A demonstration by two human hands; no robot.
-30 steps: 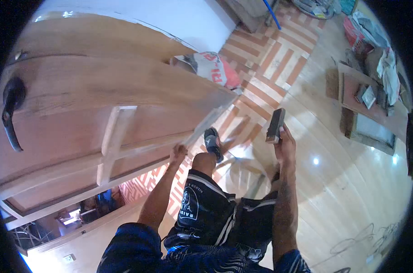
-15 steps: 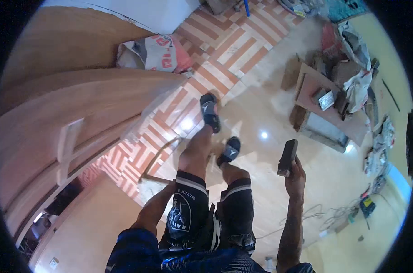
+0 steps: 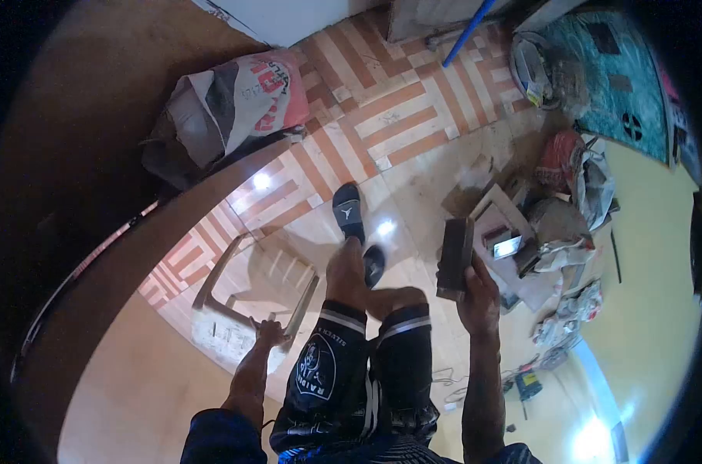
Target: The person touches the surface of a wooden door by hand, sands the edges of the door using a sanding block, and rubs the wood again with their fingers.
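Note:
My right hand (image 3: 479, 300) is wrapped round a dark rectangular block (image 3: 454, 259) and holds it up over the floor. Lower left of centre, my left hand (image 3: 270, 332) is at the edge of a worn, light plastic chair (image 3: 227, 334), its fingers closed on the frame. The chair stands on the floor beside my legs, near the edge of the door (image 3: 235, 182).
A torn red and white sack (image 3: 247, 100) lies at the upper left beside the door. Boards (image 3: 502, 224) and sacks (image 3: 560, 228) are piled at the right. A blue pole (image 3: 468, 32) and a teal panel (image 3: 618, 85) are at the top. Cables and a tool lie lower right.
My left hand has left the door edge and is now at the chair. The view has shifted, and the block in my right hand appears larger, nearer the board pile.

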